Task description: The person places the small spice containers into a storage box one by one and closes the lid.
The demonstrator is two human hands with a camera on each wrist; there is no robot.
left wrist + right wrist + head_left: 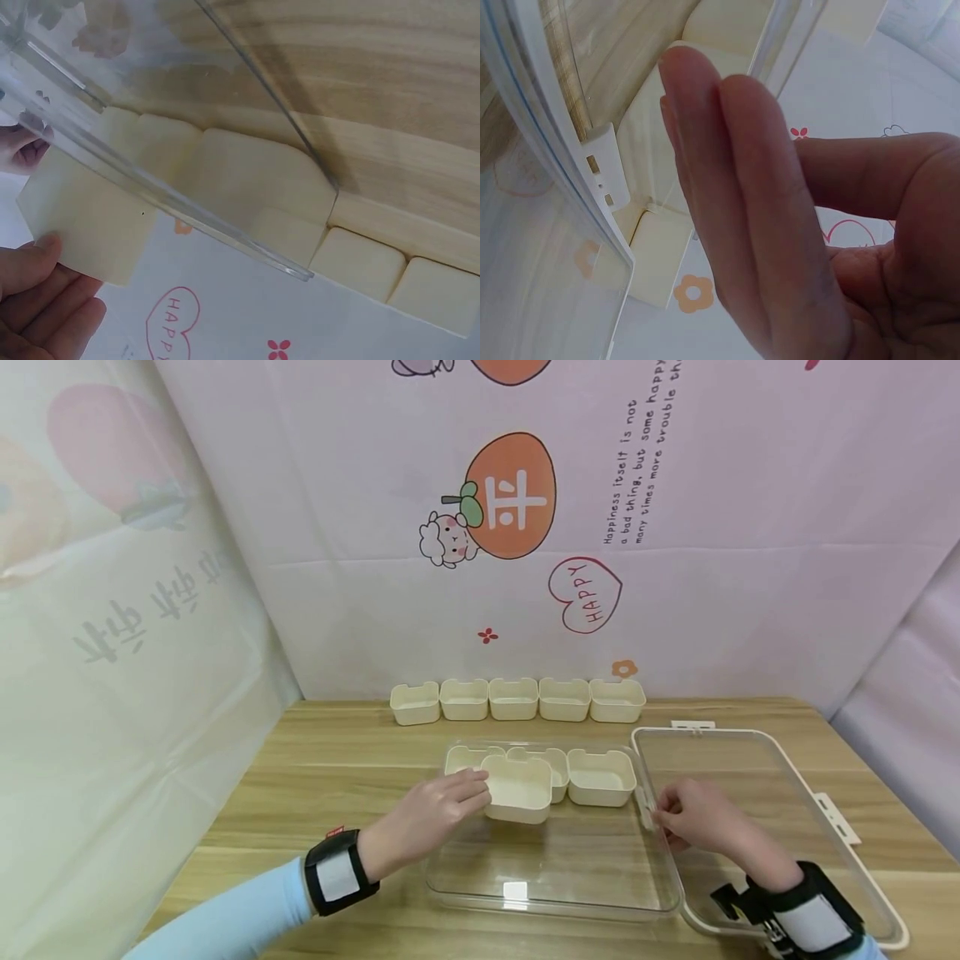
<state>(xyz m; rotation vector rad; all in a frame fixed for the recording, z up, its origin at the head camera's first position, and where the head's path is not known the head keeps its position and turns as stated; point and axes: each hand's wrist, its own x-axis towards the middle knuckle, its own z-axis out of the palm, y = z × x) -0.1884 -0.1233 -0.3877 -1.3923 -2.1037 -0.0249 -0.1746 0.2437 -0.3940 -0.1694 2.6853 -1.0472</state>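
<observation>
My left hand (438,814) pinches a small cream bin (519,789) by its left side, above a large clear plastic box (555,868). In the left wrist view, the thumb and fingers hold an edge of this bin (86,214). Three similar bins stand along the box's far side: a left bin (467,757), a middle bin (558,777) partly hidden by the held one, and a right bin (602,781). My right hand (701,818) is at the box's right rim, beside a white clip (606,169). In the right wrist view its fingers (761,187) are extended, with nothing visibly gripped.
Several more cream bins (513,700) form a row at the table's back edge, against the printed cloth (360,610). A clear lid (738,777) with a white frame and white clips (836,818) lies on the wooden table (322,760), right of the box.
</observation>
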